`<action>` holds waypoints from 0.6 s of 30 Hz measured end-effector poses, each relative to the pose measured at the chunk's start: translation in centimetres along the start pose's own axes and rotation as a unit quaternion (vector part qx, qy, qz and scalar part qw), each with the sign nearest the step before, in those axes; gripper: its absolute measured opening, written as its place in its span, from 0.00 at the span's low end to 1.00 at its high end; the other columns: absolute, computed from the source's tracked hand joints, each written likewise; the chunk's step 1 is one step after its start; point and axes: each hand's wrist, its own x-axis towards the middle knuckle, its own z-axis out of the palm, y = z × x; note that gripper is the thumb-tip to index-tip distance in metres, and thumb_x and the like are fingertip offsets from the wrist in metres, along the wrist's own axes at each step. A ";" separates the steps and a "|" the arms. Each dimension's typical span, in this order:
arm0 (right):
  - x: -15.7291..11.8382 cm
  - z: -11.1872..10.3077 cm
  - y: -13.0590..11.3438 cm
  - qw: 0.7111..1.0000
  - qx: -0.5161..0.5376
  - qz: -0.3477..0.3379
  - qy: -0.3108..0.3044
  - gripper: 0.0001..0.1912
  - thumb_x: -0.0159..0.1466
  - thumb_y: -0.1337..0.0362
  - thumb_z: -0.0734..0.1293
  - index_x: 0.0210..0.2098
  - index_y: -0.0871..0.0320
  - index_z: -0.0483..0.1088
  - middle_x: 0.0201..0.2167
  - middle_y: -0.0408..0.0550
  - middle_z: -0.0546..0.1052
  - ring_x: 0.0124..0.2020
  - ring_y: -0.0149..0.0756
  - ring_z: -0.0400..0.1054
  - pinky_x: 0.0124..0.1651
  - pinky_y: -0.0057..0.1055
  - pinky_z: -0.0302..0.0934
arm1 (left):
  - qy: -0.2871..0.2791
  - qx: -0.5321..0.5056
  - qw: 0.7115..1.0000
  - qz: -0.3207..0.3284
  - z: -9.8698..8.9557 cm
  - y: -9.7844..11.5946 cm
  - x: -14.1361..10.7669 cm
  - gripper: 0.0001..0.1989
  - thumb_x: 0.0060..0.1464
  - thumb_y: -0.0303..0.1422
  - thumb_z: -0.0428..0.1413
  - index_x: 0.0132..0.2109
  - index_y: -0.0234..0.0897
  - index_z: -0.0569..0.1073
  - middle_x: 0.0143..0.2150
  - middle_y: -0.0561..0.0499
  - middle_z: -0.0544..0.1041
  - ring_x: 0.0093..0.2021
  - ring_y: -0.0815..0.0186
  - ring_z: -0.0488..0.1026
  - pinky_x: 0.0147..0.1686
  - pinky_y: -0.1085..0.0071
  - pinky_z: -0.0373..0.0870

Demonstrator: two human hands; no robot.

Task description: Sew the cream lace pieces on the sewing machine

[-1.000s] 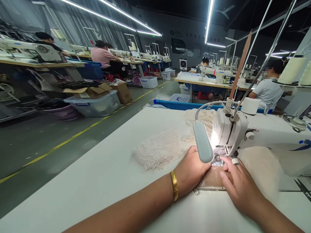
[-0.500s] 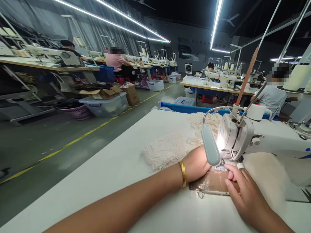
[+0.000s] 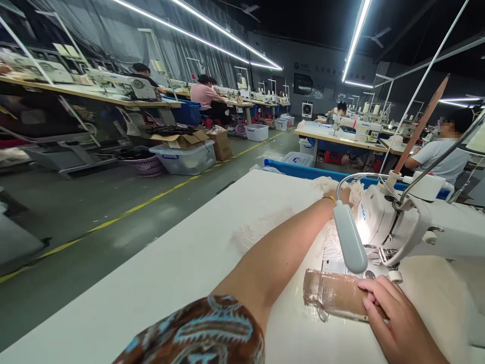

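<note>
My left hand (image 3: 343, 196) reaches to the far side of the table, at a cream lace pile (image 3: 322, 184) behind the sewing machine's lamp (image 3: 350, 237). Its fingers are mostly hidden by the lamp and the lace. A flatter cream lace piece (image 3: 252, 230) lies beside my left forearm. My right hand (image 3: 397, 316) rests at the right end of a brown tape-covered plate (image 3: 333, 293) in front of the needle area. Its fingers are curled, with thumb and forefinger close together; what they hold, if anything, is hidden. The white sewing machine (image 3: 439, 222) stands behind that hand.
A blue trough (image 3: 291, 169) runs along the table's far edge. A cream cloth (image 3: 432, 288) lies under the machine arm. Across the aisle are plastic bins (image 3: 185, 159), a purple basket (image 3: 142, 164) and several people at other machines.
My left hand has gone from beside the needle area up and away to the lace pile. My right hand stays on the plate. The view has shifted left.
</note>
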 end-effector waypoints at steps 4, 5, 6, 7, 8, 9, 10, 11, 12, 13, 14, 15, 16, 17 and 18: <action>0.1 0.0 0.2 0.999 -0.007 -0.031 -0.003 0.13 0.75 0.66 0.59 0.54 0.48 0.70 0.37 0.46 0.77 0.35 0.40 0.74 0.37 0.35 0.74 | 0.034 0.019 0.999 0.025 -2.6 -1.5 -1.7 0.18 0.69 0.39 0.59 0.60 0.35 0.72 0.58 0.42 0.75 0.54 0.55 0.77 0.52 0.53 0.78; 0.2 0.0 0.1 0.999 -0.009 -0.038 -0.006 0.12 0.75 0.66 0.59 0.53 0.49 0.70 0.37 0.46 0.77 0.35 0.40 0.74 0.36 0.35 0.74 | 0.039 0.028 0.998 0.037 -3.0 -1.7 -2.6 0.18 0.69 0.39 0.59 0.60 0.35 0.73 0.59 0.42 0.75 0.54 0.55 0.76 0.53 0.52 0.77; 0.2 0.0 0.1 0.999 -0.011 -0.043 -0.006 0.12 0.75 0.66 0.59 0.53 0.49 0.70 0.37 0.46 0.77 0.35 0.40 0.74 0.36 0.35 0.73 | 0.038 0.037 0.997 0.052 -3.2 -1.8 -3.6 0.17 0.69 0.38 0.59 0.60 0.35 0.73 0.59 0.42 0.75 0.55 0.54 0.76 0.55 0.51 0.76; 0.3 0.0 0.1 0.999 -0.013 -0.049 -0.005 0.11 0.75 0.66 0.59 0.52 0.49 0.70 0.36 0.46 0.77 0.34 0.39 0.74 0.36 0.34 0.73 | 0.033 0.046 0.996 0.070 -3.2 -1.8 -4.7 0.16 0.69 0.38 0.59 0.58 0.35 0.74 0.58 0.43 0.76 0.56 0.55 0.75 0.56 0.51 0.75; 0.3 0.1 0.0 0.998 -0.014 -0.055 -0.002 0.11 0.75 0.66 0.59 0.52 0.49 0.70 0.36 0.46 0.77 0.34 0.39 0.74 0.35 0.34 0.73 | 0.023 0.054 0.994 0.090 -2.9 -1.8 -5.9 0.14 0.69 0.37 0.59 0.56 0.35 0.75 0.57 0.43 0.76 0.56 0.55 0.75 0.57 0.51 0.74; 0.4 0.2 0.0 0.998 -0.014 -0.062 0.002 0.11 0.75 0.66 0.59 0.51 0.49 0.70 0.36 0.45 0.76 0.34 0.39 0.74 0.35 0.33 0.73 | 0.010 0.063 0.992 0.109 -2.4 -1.7 -7.1 0.12 0.68 0.36 0.60 0.54 0.35 0.76 0.56 0.44 0.77 0.56 0.55 0.75 0.58 0.53 0.73; 0.4 0.2 0.1 0.998 -0.016 -0.067 0.004 0.11 0.75 0.66 0.59 0.51 0.49 0.69 0.36 0.45 0.76 0.34 0.38 0.75 0.36 0.33 0.73 | -0.003 0.070 0.990 0.125 -1.8 -1.6 -8.3 0.10 0.66 0.35 0.61 0.51 0.35 0.78 0.55 0.44 0.78 0.56 0.55 0.75 0.58 0.56 0.73; 0.4 0.3 0.1 0.997 -0.018 -0.070 0.006 0.10 0.75 0.66 0.59 0.51 0.50 0.69 0.36 0.45 0.77 0.34 0.38 0.75 0.36 0.33 0.73 | -0.013 0.078 0.987 0.137 -1.1 -1.5 -9.4 0.09 0.64 0.35 0.62 0.48 0.36 0.79 0.54 0.44 0.79 0.55 0.54 0.75 0.57 0.58 0.72; 0.4 0.3 0.1 0.997 -0.020 -0.070 0.004 0.10 0.75 0.66 0.59 0.51 0.50 0.69 0.36 0.45 0.77 0.34 0.38 0.75 0.36 0.32 0.74 | -0.021 0.085 0.986 0.141 -0.4 -1.5 -10.4 0.09 0.62 0.36 0.62 0.47 0.36 0.80 0.53 0.43 0.79 0.54 0.53 0.75 0.55 0.58 0.73; 0.4 0.3 0.1 0.997 -0.024 -0.069 0.001 0.10 0.75 0.66 0.59 0.50 0.50 0.70 0.36 0.45 0.77 0.34 0.38 0.75 0.36 0.32 0.74 | -0.026 0.091 0.985 0.141 0.2 -1.5 -11.3 0.11 0.62 0.37 0.62 0.48 0.36 0.80 0.53 0.42 0.79 0.54 0.50 0.75 0.54 0.57 0.73; 0.5 0.3 0.1 0.997 -0.029 -0.065 -0.001 0.10 0.75 0.66 0.59 0.50 0.50 0.70 0.35 0.45 0.77 0.34 0.38 0.75 0.35 0.32 0.74 | -0.028 0.098 0.985 0.137 0.8 -1.6 -12.1 0.13 0.63 0.38 0.60 0.50 0.36 0.80 0.54 0.40 0.79 0.55 0.48 0.75 0.53 0.55 0.74; 0.5 0.3 0.1 0.998 -0.033 -0.062 -0.003 0.10 0.75 0.66 0.60 0.49 0.50 0.71 0.35 0.45 0.77 0.33 0.38 0.75 0.35 0.32 0.74 | -0.029 0.103 0.986 0.130 1.2 -1.8 -12.8 0.15 0.64 0.39 0.59 0.52 0.35 0.79 0.55 0.38 0.79 0.55 0.46 0.74 0.52 0.53 0.73; 0.5 0.3 0.2 0.998 -0.036 -0.061 -0.005 0.10 0.74 0.66 0.60 0.49 0.49 0.71 0.35 0.45 0.77 0.33 0.38 0.76 0.35 0.31 0.74 | -0.028 0.107 0.986 0.124 1.5 -1.9 -13.4 0.16 0.64 0.40 0.58 0.53 0.35 0.79 0.56 0.36 0.78 0.56 0.44 0.74 0.52 0.51 0.73; 0.5 0.3 0.2 0.997 -0.038 -0.060 -0.004 0.10 0.74 0.65 0.60 0.49 0.49 0.71 0.35 0.45 0.77 0.33 0.38 0.76 0.35 0.31 0.74 | -0.026 0.111 0.986 0.119 1.7 -2.1 -13.9 0.17 0.65 0.40 0.57 0.54 0.34 0.78 0.56 0.35 0.78 0.56 0.43 0.73 0.52 0.50 0.73; 0.5 0.2 0.2 0.997 -0.038 -0.060 -0.002 0.10 0.74 0.65 0.60 0.49 0.49 0.72 0.35 0.45 0.77 0.33 0.38 0.76 0.35 0.31 0.74 | -0.025 0.113 0.986 0.116 1.8 -2.3 -14.2 0.18 0.65 0.41 0.57 0.54 0.34 0.79 0.55 0.35 0.78 0.57 0.43 0.72 0.52 0.49 0.72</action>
